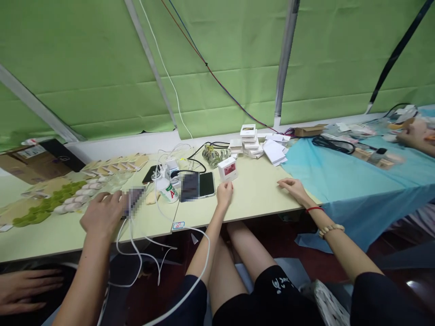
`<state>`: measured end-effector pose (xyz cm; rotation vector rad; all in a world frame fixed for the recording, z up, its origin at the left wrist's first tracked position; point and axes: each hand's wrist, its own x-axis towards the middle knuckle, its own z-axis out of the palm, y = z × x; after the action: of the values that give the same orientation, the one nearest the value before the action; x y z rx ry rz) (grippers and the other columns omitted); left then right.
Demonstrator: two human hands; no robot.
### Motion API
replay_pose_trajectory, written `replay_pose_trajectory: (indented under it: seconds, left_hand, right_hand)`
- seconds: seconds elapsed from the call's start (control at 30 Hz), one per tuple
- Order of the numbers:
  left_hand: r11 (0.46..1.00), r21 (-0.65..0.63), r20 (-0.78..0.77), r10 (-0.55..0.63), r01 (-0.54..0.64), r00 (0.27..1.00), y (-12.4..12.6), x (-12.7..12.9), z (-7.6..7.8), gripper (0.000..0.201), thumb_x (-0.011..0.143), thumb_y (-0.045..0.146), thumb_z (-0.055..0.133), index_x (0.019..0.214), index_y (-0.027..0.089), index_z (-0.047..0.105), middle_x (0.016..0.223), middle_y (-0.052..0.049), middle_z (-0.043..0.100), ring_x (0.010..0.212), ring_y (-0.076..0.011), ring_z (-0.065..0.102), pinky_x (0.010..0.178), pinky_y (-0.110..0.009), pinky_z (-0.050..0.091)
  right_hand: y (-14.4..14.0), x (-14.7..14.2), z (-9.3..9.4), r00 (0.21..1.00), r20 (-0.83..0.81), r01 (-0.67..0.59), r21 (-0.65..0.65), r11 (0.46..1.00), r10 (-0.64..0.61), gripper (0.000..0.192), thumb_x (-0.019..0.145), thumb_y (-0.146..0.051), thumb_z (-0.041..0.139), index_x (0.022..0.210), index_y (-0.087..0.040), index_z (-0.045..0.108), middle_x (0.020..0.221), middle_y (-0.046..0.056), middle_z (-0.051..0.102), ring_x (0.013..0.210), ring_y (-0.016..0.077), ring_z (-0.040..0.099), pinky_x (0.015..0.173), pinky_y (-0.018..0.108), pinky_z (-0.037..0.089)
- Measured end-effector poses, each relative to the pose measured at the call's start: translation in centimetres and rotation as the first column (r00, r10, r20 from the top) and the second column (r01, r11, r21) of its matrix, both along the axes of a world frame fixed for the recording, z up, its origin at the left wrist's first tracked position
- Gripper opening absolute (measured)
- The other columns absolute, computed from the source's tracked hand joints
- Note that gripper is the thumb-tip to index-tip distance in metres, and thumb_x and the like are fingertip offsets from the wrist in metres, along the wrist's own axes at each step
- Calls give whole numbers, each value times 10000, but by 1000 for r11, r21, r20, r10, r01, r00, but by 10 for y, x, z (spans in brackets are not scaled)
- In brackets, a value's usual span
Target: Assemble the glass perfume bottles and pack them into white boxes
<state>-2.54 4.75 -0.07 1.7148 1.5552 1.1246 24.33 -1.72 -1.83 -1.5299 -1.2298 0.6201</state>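
Across the pale surface [258, 194] before us, with a blue cloth [340, 176] covering its right part, things lie spread from edge to edge. Beside us on the right sits a co-worker in black shorts, with one hand [224, 194] touching a small white box [227, 169] and the other hand [294, 186] flat on the bare top. A third person's hand [413, 133] shows far off on the cloth.

Our right hand [102, 215] lies at the near left of the surface, fingers curled over the end of a phone [134, 201] and gripping it. Our left hand [23, 290] is low at the bottom left, spread flat and holding nothing. It seems to rest on something dark, but we cannot tell what.

A white cable [136, 253] hangs from the phone over the edge in loose loops. We judge that the grip should stay snug on the phone's sides, and that the phone should move slowly, since those loops could catch on the edge or drag at the small bottle [169, 190] just beside it.

Two more phones [199, 185] lie flat near the middle. Rows of green and white pieces [50, 203] sit just left of our right hand, near enough for a wrist to brush.
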Motion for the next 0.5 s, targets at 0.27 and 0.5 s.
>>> replay_pose_trajectory:
  seconds: [0.27, 0.5]
  left_hand:
    - [980, 16, -472, -167, 198, 865, 4, 23, -5, 194, 719, 260, 480, 546, 177, 511, 586, -67, 571, 683, -208, 555, 631, -276, 307]
    - [938, 44, -615, -247, 345, 749, -4, 25, 2, 222, 795, 220, 412, 659, 170, 581, 655, -82, 615, 646, -198, 573, 605, -273, 314]
  right_hand:
    - [13, -4, -3, 996, -43, -77, -34, 996, 75, 399, 627, -453, 657, 792, -90, 685, 753, 102, 689, 634, 148, 607, 588, 252, 467]
    - [26, -11, 3, 976, 105, -178, -131, 975, 192, 318, 632, -394, 646, 748, -104, 705, 696, 76, 694, 619, 149, 606, 566, 237, 452]
